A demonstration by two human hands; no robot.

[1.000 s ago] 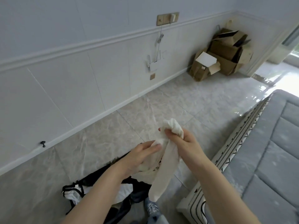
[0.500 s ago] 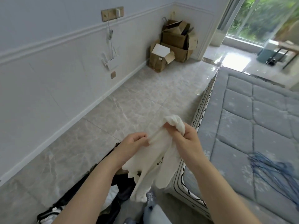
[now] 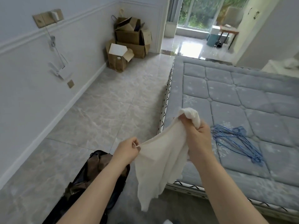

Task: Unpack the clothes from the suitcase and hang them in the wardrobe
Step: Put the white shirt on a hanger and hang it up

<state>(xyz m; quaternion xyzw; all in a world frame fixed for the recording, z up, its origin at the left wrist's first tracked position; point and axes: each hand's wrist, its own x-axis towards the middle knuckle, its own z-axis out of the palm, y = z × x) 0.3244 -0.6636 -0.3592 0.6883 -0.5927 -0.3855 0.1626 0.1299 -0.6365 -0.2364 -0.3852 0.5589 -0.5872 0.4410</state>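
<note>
White garment [image 3: 161, 167] stretched between left hand [image 3: 127, 151], right hand [image 3: 196, 136], hanging limp

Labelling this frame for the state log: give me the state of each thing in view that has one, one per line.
White garment: out of the suitcase, stretched between both hands, not on a hanger.
Left hand: pinches the garment's thin strap.
Right hand: grips a bunched end.
Suitcase: open on the floor, clothes inside.
Blue hangers: piled flat on the mattress, unused.
Cardboard boxes: flaps open, stacked in the corner.
</note>
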